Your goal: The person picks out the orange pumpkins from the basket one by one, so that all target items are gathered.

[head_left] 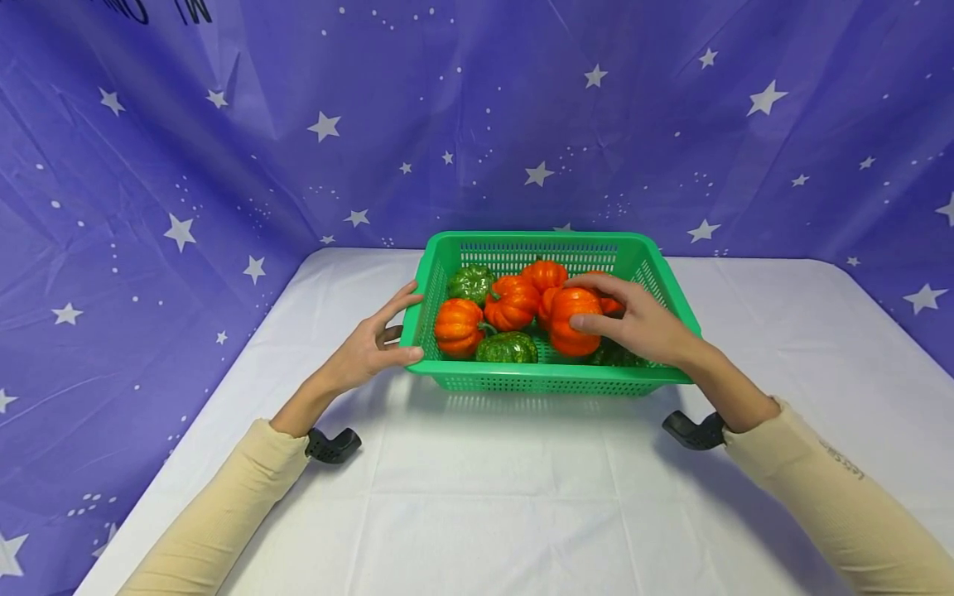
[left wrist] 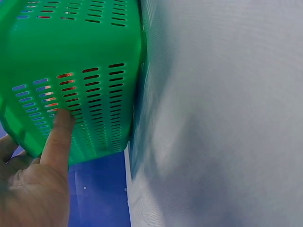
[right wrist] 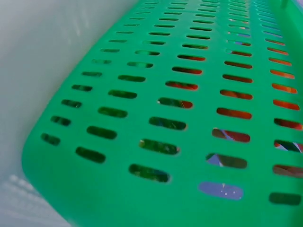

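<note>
A green plastic basket (head_left: 551, 374) holds several small orange pumpkins (head_left: 513, 303) and dark green mottled pumpkins (head_left: 507, 348). My left hand (head_left: 365, 352) grips the basket's left rim, and one finger touches the slotted outer wall (left wrist: 94, 94) in the left wrist view. Inside the basket toward the right, my right hand (head_left: 641, 323) holds an orange pumpkin (head_left: 572, 331) between thumb and fingers. Behind that hand, another orange pumpkin (head_left: 613, 306) is partly hidden. The right wrist view shows only the basket's slotted wall (right wrist: 156, 109); the hand is out of sight there.
The basket stands toward the back of a table with a white cloth (head_left: 492, 497). A purple curtain with white stars (head_left: 477, 124) hangs behind the table and along its left side. Black wrist mounts (head_left: 333, 445) stick out from both sleeves.
</note>
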Demonstrator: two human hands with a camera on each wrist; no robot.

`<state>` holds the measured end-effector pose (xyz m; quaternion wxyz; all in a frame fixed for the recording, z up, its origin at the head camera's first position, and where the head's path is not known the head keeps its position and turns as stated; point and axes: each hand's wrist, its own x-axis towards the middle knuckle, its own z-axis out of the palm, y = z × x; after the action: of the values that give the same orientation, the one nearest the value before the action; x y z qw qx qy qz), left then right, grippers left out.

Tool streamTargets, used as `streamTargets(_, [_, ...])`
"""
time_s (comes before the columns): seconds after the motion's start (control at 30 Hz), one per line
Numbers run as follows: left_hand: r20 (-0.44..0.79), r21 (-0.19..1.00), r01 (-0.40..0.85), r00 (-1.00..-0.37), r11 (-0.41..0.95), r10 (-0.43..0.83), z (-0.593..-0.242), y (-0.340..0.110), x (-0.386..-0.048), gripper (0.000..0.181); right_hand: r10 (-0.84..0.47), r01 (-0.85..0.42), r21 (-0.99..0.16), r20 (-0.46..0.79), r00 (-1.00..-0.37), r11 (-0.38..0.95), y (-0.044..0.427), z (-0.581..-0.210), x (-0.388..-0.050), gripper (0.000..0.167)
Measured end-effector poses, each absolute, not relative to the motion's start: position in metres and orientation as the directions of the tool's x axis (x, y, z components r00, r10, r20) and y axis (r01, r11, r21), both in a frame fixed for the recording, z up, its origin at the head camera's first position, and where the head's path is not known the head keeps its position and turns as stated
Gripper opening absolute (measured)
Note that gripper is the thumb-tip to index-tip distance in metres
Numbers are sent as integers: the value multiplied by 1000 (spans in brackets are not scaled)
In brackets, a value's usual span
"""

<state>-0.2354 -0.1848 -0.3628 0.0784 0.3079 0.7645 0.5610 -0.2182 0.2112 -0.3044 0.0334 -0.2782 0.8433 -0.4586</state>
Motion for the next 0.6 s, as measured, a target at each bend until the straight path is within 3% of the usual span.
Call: streamTargets(0.6, [247,900,400,-798,176,550,-364,-185,-235,80,-461,-440,-748,202,-864,497,235,-281,-208,54])
